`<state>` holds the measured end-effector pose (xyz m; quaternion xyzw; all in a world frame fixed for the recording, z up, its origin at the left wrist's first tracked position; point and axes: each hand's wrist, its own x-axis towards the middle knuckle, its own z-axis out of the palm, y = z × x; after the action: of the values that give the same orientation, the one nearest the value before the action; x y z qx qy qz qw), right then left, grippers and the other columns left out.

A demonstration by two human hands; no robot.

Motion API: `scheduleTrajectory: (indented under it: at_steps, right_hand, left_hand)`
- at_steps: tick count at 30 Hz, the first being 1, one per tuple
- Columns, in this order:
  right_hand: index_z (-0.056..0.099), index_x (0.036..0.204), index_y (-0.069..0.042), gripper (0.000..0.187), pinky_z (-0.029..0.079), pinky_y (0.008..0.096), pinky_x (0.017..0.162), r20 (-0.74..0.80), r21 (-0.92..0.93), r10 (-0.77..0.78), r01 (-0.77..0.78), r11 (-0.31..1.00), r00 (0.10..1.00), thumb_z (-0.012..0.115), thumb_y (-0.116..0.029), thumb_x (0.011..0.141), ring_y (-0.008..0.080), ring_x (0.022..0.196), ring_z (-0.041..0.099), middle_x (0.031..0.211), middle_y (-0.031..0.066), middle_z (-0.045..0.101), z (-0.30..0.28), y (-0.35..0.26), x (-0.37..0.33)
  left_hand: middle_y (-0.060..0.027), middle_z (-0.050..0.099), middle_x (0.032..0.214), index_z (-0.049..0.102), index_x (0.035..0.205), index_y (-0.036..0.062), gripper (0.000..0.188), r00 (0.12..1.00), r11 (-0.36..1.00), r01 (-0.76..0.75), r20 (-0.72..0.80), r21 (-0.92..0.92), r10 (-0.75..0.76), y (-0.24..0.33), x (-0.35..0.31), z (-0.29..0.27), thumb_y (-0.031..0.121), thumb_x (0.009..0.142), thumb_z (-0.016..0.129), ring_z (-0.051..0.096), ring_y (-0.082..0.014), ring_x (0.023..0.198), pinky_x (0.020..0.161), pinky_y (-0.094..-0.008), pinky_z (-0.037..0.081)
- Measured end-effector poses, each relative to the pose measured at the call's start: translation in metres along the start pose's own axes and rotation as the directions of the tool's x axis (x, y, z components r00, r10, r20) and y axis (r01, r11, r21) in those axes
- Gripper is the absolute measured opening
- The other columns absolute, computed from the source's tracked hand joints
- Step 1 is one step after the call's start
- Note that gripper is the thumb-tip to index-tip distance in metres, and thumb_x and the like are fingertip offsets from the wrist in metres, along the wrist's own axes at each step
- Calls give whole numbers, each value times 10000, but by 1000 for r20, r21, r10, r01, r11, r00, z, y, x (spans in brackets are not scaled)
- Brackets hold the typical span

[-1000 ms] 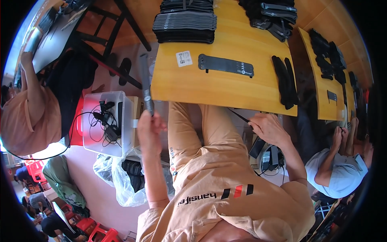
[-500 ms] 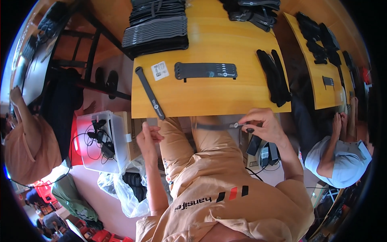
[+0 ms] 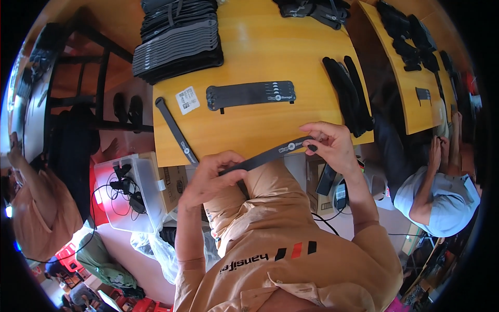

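Observation:
A dark grey strap (image 3: 267,156) with a white printed mark stretches between my two hands above my lap, at the table's near edge. My left hand (image 3: 213,174) is closed on its left end, thumb along the strap. My right hand (image 3: 332,145) pinches the other end between thumb and fingers; a small black piece shows at the fingertips. Ahead on the table lies a flat row of overlapping grey straps (image 3: 249,95). One single strap (image 3: 175,130) lies slanted at the left, its near end by the table edge. A white label (image 3: 187,100) sits between them.
Tall stacks of grey and black straps (image 3: 176,47) stand at the back left of the yellow table (image 3: 239,127). Black bundles (image 3: 349,96) lie along its right side, more straps (image 3: 317,11) at the back. A clear bin (image 3: 130,195) with cables is left of my legs. Co-workers sit both sides.
My left hand has come right and taken hold of the strap's free left end. The strap, blurred before, is now drawn out between both hands, and my right hand has risen slightly.

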<state>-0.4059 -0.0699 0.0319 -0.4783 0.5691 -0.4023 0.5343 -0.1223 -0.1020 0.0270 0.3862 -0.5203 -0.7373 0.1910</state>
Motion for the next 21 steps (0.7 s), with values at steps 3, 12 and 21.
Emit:
scheduleTrajectory:
  at_steps: [3,12,21]
  right_hand:
    - [617,953,35,153,520,198,604,-50,52,152,-149,987,987,595,65,804,73,700,606,772,51,638,0,13,11]
    - [602,897,22,100,469,189,516,-218,207,119,-73,976,969,565,68,817,56,608,567,756,44,633,5,38,53]
    - [624,865,31,147,420,182,609,-324,-67,-128,113,991,937,590,117,751,65,672,531,763,15,581,6,55,80]
  left_hand:
    - [-17,604,790,594,904,-27,130,994,999,44,-105,6,-43,3,5,-15,54,813,640,545,-60,695,645,-194,429]
    - [-15,589,733,625,888,-26,141,785,989,-69,-605,131,135,-17,53,-32,107,843,616,519,-68,659,602,-217,445]
    - [21,570,710,616,855,-17,89,657,981,-135,-729,138,193,-26,77,-39,52,810,652,488,-39,624,574,-169,393]
